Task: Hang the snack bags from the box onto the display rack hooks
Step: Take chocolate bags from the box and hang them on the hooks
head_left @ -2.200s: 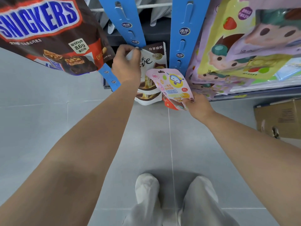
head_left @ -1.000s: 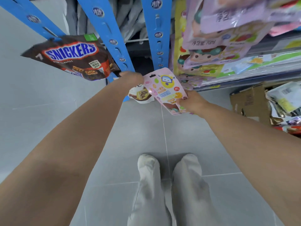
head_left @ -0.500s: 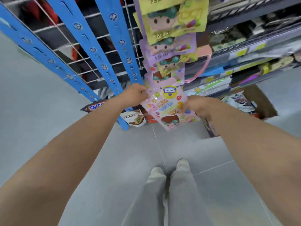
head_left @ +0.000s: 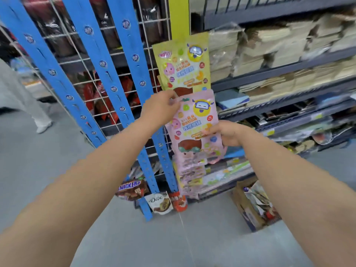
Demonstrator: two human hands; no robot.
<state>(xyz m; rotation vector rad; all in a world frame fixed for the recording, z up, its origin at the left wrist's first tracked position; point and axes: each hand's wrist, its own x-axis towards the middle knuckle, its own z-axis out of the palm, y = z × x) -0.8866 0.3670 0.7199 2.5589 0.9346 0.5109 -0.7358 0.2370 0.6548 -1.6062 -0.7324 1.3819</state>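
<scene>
I hold a pink snack bag with cartoon print up against the display rack. My left hand pinches its top left corner. My right hand grips its right edge at mid height. A yellow-green bag of the same kind hangs just above it on a yellow strip. More pink bags hang below. The cardboard box with more bags stands on the floor at lower right. The hook itself is hidden behind the bag.
Three blue hanging strips run down a wire grid to the left. A Snickers bag, a Dove bag and a red bag hang at their low ends. Grey shelves of goods fill the right. A person's leg stands far left.
I have stood up and lifted the pink bag from near the floor to mid rack. My left hand left the Dove bag and took the pink bag's top corner.
</scene>
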